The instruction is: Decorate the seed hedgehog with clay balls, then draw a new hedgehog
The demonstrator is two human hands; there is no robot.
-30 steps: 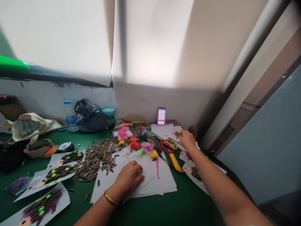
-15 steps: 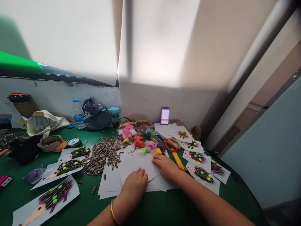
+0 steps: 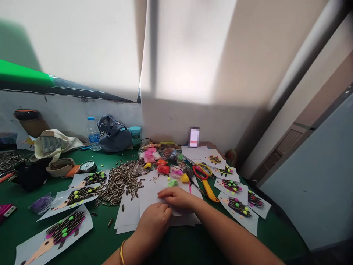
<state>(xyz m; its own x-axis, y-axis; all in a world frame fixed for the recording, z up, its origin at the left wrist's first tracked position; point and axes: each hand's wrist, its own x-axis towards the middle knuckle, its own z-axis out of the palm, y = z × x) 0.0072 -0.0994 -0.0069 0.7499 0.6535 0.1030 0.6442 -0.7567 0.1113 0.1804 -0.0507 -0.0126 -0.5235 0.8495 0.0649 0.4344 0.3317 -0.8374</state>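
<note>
White paper sheets (image 3: 128, 217) lie stacked on the green tabletop (image 3: 93, 241); the left hand (image 3: 154, 221) (a gold bangle (image 3: 121, 253) circles its wrist) rests with curled fingers against the top sheet (image 3: 153, 195); the right hand (image 3: 176, 198) lies across that same sheet, fingers bent over it, though whether either hand actually pinches the paper cannot be told; just beyond sit bagged lumps of modelling clay, yellow (image 3: 184, 178) and green (image 3: 173, 183) nearest; red-handled scissors (image 3: 200, 172) and a yellow-handled cutter (image 3: 210, 191) lie to the right; a heap of striped sunflower seeds (image 3: 118, 186) spreads to the left; seed-covered hedgehog pictures (image 3: 238, 208) lie on both sides
</note>
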